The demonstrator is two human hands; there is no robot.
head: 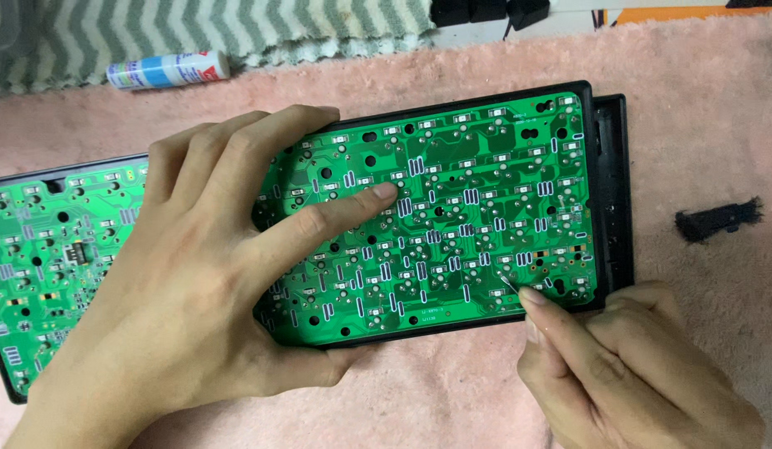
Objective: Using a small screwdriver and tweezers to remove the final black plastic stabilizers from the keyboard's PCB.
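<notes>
While seen from the head camera, lay flat across the middle of the pink fleece mat (702, 108): a long green circuit board (452, 216), seated solder side up in a black keyboard case (612, 191), its far end running off past the mat's left edge. Was pinned by the left hand (211, 274), spread wide and pressed down over the board's centre, thumb hooked under the near rim of the case, index finger stretched flat toward the right. Hovered at the board's near right corner: the right hand (627, 374), fingers drawn together in a pinch on a thin metal pin or wire (510, 285), tip touching a solder point. Could not tell exactly what that sliver was. Rested apart near the mat's right edge: a small black scrap of bristle or foam (718, 219). Lay beyond the mat's far left corner: a white and blue tube (168, 70), just beside a grey zigzag cloth (211, 29). Judged stiff but thin, light, and fragile across the soldered face; best gripped by the case's plastic rims or the bare board edges, never by the tiny parts, and likely to slip little on the fleece.
</notes>
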